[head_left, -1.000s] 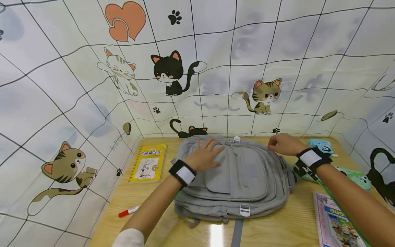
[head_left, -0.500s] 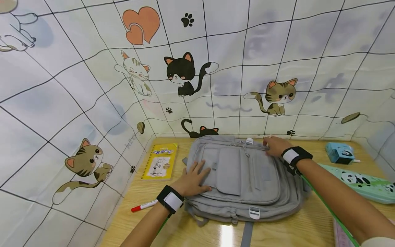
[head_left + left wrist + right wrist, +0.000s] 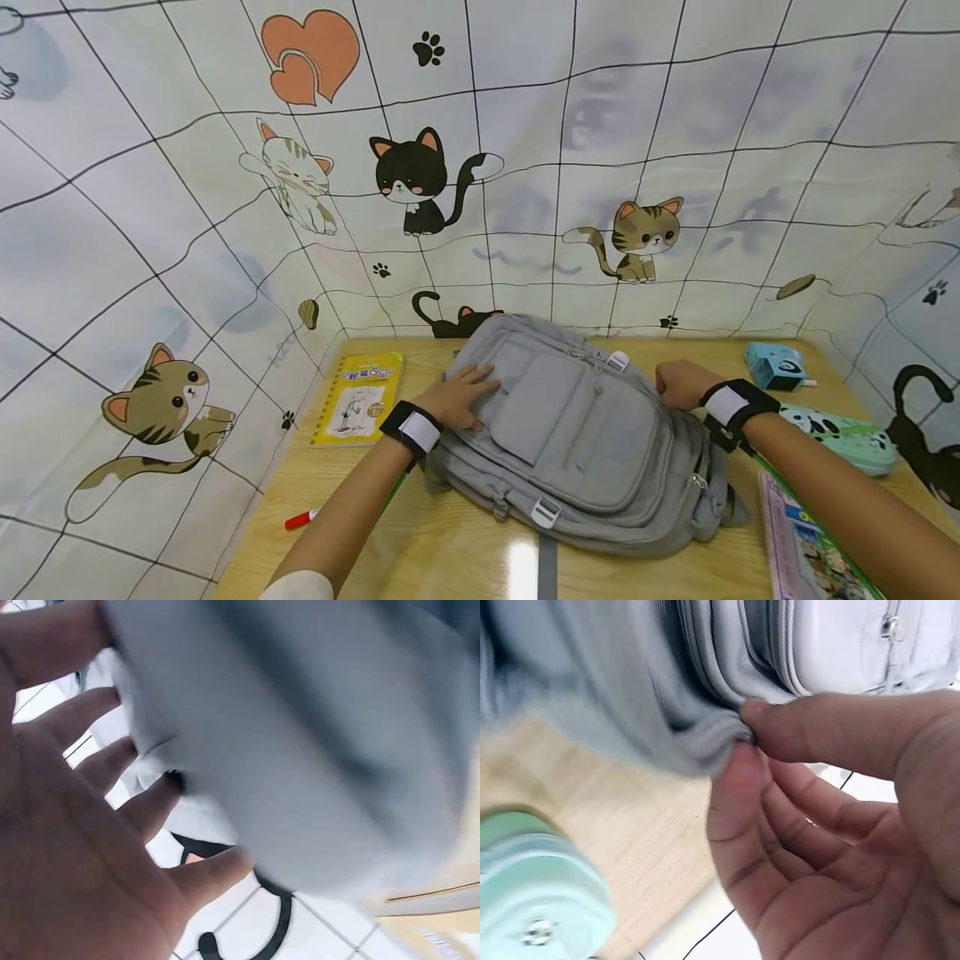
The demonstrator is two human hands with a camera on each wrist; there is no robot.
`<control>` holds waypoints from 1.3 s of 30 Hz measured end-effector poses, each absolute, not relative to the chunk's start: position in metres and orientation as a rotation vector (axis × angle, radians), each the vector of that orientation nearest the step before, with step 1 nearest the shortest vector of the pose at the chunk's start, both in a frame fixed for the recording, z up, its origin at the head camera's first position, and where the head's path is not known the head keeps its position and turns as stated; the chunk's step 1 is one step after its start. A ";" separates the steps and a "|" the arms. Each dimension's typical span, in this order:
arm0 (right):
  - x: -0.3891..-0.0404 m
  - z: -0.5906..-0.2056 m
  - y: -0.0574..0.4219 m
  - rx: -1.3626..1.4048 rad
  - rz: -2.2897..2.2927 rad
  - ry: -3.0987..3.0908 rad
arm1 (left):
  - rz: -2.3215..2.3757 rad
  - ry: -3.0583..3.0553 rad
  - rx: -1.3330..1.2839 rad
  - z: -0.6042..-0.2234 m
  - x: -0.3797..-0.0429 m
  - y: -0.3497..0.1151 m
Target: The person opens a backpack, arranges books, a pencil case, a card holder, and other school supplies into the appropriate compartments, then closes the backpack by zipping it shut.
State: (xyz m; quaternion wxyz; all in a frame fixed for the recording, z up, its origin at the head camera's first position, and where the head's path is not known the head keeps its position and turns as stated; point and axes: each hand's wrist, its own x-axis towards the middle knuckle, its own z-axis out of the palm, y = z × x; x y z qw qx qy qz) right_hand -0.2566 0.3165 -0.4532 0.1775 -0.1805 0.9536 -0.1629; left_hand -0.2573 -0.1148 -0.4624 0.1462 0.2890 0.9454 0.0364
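Observation:
A grey backpack (image 3: 570, 417) lies turned at an angle on the wooden table, its zipped front pocket facing up. With fingers spread, my left hand (image 3: 453, 398) rests against the bag's left end; in the left wrist view the fingers (image 3: 150, 806) reach along its blurred grey cloth. At the bag's upper right edge, my right hand (image 3: 682, 385) pinches the fabric. The right wrist view shows thumb and forefinger closed on a grey fold (image 3: 712, 739) beside the zips.
A yellow spiral notebook (image 3: 360, 398) and a red-capped marker (image 3: 302, 519) lie left of the bag. To the right are a blue box (image 3: 776, 365), a green panda pencil case (image 3: 847, 442) and a purple-edged book (image 3: 806, 542). A patterned cloth hangs behind.
The backpack has turned clockwise, its right end swinging toward me. My right hand has gone from near the bag to pinching its edge; my left hand has shifted to the bag's left end.

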 end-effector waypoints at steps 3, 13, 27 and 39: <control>-0.242 -0.451 0.316 -0.486 -0.488 2.642 | 0.059 2.682 0.829 -0.458 -0.266 -0.111; -0.197 -0.442 0.311 -0.450 -0.566 2.453 | -0.052 2.633 0.962 -0.454 -0.280 -0.101; -0.268 -0.452 0.302 -0.537 -0.562 2.767 | 0.157 2.806 0.644 -0.456 -0.206 -0.132; -0.259 -0.479 0.307 -0.533 -0.650 2.675 | 0.232 2.658 0.777 -0.468 -0.247 -0.130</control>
